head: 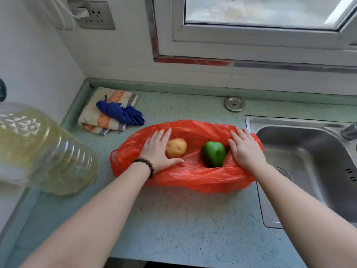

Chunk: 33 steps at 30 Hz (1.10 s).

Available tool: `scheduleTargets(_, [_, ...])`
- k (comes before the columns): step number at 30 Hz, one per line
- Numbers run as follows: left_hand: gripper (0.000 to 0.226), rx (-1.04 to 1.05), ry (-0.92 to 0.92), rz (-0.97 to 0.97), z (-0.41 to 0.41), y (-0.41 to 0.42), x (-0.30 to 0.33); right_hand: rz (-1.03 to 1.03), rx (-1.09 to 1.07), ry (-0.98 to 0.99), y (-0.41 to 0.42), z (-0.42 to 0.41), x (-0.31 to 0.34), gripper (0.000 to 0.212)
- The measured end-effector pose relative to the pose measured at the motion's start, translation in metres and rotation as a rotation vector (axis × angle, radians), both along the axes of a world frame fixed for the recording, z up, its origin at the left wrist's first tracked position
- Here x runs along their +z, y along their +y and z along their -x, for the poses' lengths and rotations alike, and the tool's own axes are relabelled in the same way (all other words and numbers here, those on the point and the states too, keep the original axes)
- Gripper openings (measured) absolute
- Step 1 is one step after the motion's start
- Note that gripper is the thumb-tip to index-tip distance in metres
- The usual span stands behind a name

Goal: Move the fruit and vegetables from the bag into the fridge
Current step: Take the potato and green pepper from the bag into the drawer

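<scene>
An orange-red plastic bag [193, 176] lies spread wide on the green speckled counter [173, 219]. Inside it sit a yellowish potato [176, 147] on the left and a green bell pepper [214, 153] on the right. My left hand [157, 150] lies flat on the bag's left side with straight fingers, its edge touching the potato. Over on the bag's right side, my right hand [246, 149] presses flat, just right of the pepper. Neither hand holds anything. No fridge is in view.
A large clear oil bottle [38, 149] stands at the left. A folded striped towel [92, 118] with a blue cloth [121, 113] on it lies behind the bag. A steel sink [309, 157] is at the right, a round metal cap [234, 103] behind it.
</scene>
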<state>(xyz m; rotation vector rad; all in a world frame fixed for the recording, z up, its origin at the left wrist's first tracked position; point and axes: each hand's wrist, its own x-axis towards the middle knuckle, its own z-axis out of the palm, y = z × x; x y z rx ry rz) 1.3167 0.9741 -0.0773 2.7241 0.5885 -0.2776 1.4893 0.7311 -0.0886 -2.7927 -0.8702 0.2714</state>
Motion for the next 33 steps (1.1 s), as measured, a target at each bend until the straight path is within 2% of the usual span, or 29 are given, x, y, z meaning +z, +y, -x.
scheduleTargets(5, [0.127, -0.005, -0.025, 0.163, -0.005, 0.017, -0.021, -0.104, -0.081, 0.124, 0.003, -0.022, -0.007, 0.045])
scheduleTargets(9, [0.124, 0.001, -0.077, 0.201, 0.003, 0.011, -0.033, -0.24, -0.166, 0.198, -0.007, -0.024, -0.008, 0.043])
scheduleTargets(14, [0.119, -0.004, -0.123, 0.193, 0.011, -0.006, -0.04, -0.312, -0.258, 0.233, -0.035, 0.005, -0.014, 0.047])
scheduleTargets(18, [0.117, -0.033, -0.132, 0.184, 0.011, -0.017, -0.046, -0.277, -0.3, 0.224, -0.053, 0.021, -0.019, 0.044])
scheduleTargets(23, [0.116, -0.043, -0.132, 0.183, 0.011, -0.025, -0.047, -0.112, -0.264, 0.224, -0.073, 0.033, -0.034, 0.044])
scheduleTargets(26, [0.113, -0.044, -0.185, 0.209, 0.013, -0.025, -0.041, -0.172, -0.319, 0.136, -0.075, 0.042, -0.024, 0.043])
scheduleTargets(29, [0.1, -0.039, -0.324, 0.17, 0.016, -0.024, -0.031, -0.272, -0.372, -0.114, -0.064, 0.054, -0.004, 0.044])
scheduleTargets(31, [0.091, -0.041, -0.422, 0.123, 0.016, -0.025, -0.026, -0.314, -0.321, -0.265, -0.047, 0.061, 0.011, 0.05])
scheduleTargets(33, [0.088, -0.071, -0.448, 0.093, 0.013, -0.027, -0.023, -0.327, -0.195, -0.291, -0.021, 0.068, 0.02, 0.049])
